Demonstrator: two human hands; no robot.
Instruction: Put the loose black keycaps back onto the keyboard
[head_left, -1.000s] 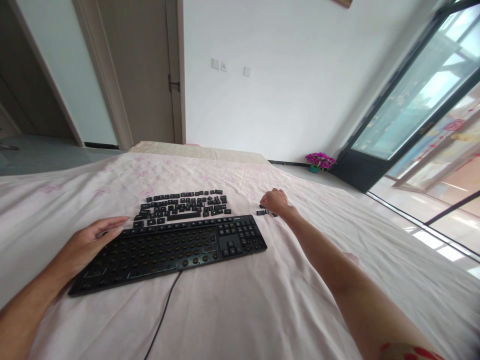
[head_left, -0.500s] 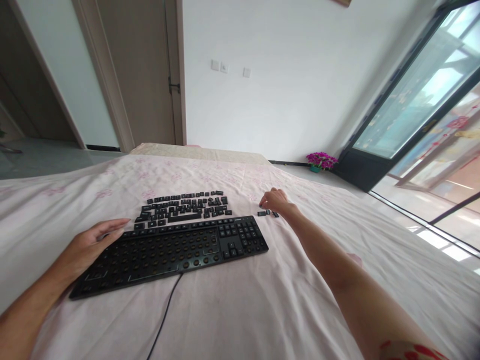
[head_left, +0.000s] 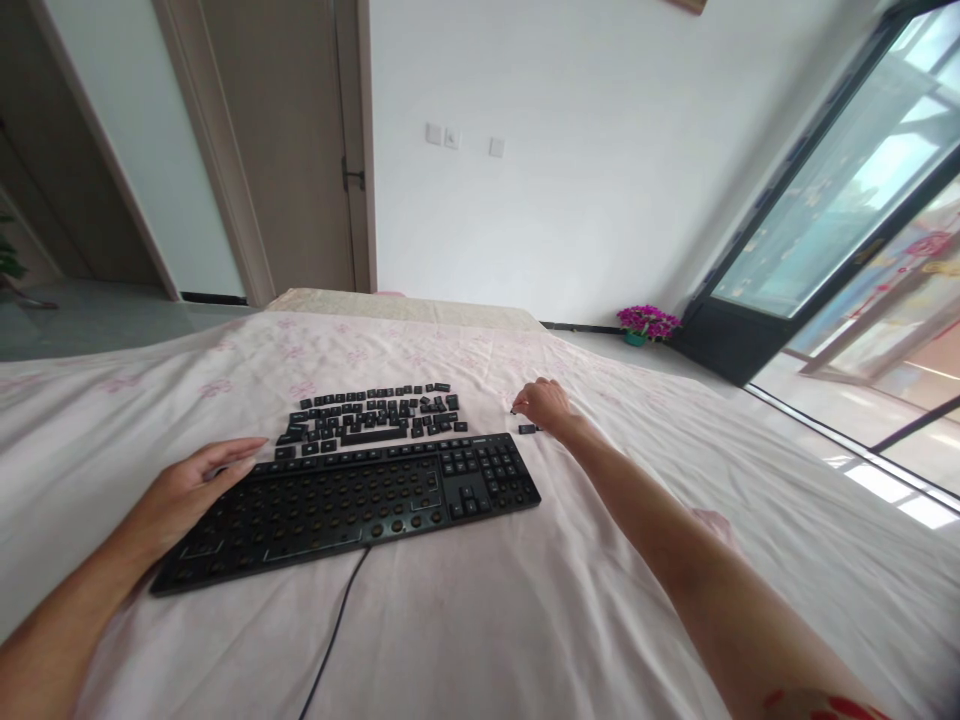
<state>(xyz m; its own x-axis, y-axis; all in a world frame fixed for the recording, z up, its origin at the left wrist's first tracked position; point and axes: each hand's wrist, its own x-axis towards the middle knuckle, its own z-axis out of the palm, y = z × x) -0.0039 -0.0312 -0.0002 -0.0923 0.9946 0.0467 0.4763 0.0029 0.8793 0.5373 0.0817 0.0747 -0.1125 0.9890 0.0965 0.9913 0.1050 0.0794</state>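
Note:
A black computer keyboard (head_left: 465, 505) lies at a slant on the cloth, its main block stripped of keycaps and the right-hand keys largely in place. My left hand (head_left: 199, 480) rests at its far left corner, fingers stretched out and the thumb apart from them. Beyond the far edge, loose black keycaps (head_left: 373, 436) are laid out in rows. To the right of the keyboard, my right hand (head_left: 544, 402) is closed in a pinch just above the cloth. A small dark keycap (head_left: 514, 411) shows at its fingertips. Under that hand lies another keycap (head_left: 526, 429).
A pale pink flowered cloth (head_left: 480, 610) covers the wide surface. The keyboard's cable (head_left: 334, 640) runs toward me. Farther off are a white wall, a wooden door (head_left: 277, 150), a pot of magenta flowers (head_left: 646, 322) and a glass door (head_left: 832, 220) on the right.
My right hand has shifted slightly left and down, and now covers part of the keycaps beneath it. My left hand stays at the keyboard's corner. The whole view has drifted slightly.

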